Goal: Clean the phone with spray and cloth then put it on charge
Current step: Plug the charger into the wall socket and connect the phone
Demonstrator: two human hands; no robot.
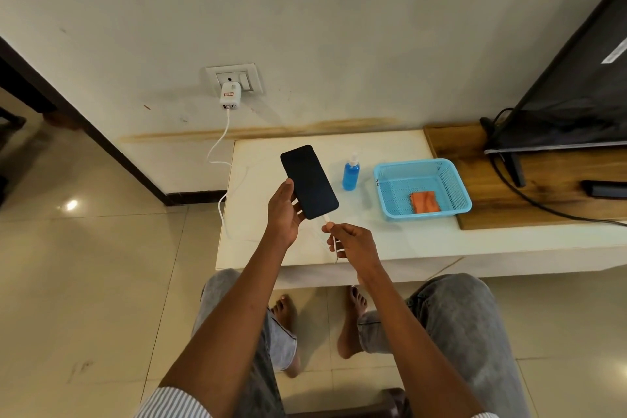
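On the wall at the left, a white charger block [229, 97] sits plugged into a white switch-and-socket plate [252, 78]. From it a thin white charging cable [217, 146] loops down the wall, passes the left edge of the pale cream tabletop [424, 241] and runs across it toward the hands. The left hand [283, 210] grips a dark rectangular smartphone [309, 181] by its lower left edge, thumb along the side and fingers curled behind it; the phone is held above the tabletop, tilted, its blank screen facing up. At the phone's bottom edge is the cable's white plug, touching or seated in the port; which of the two I cannot tell. The right hand [351, 241] pinches the cable just behind that plug, its other fingers curled round the cord. Just right of the phone, a small blue spray bottle [350, 173] with a white nozzle stands upright on the tabletop. Beside it rests a light blue perforated plastic basket [451, 180], with a folded orange cloth [424, 201] lying flat on its floor. Farther right, a brown wooden board [475, 159] carries a black television [570, 92] and a dark remote [605, 188].
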